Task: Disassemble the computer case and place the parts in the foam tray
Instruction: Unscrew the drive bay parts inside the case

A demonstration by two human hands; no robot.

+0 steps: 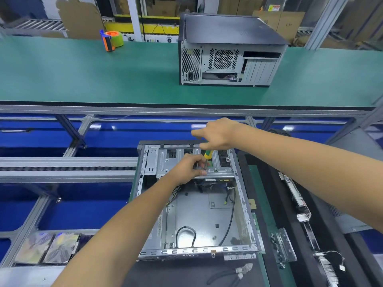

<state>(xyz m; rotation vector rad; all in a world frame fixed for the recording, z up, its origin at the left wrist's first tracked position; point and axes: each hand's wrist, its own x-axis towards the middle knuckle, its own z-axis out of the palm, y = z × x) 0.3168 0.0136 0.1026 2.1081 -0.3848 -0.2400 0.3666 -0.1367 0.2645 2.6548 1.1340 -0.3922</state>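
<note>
Head view: open computer case (199, 204) lying on the near surface (165, 274). Right hand (215, 134) gripping a yellow-green screwdriver (207, 157) over the drive bracket (186, 162); left hand (189, 167) pinching its shaft.

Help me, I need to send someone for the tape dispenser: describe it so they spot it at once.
Look at the long green bench beyond the open computer case. Towards its far left edge, left of the closed black computer case, stands the tape dispenser: the only bright orange thing there, carrying a green roll.
</note>
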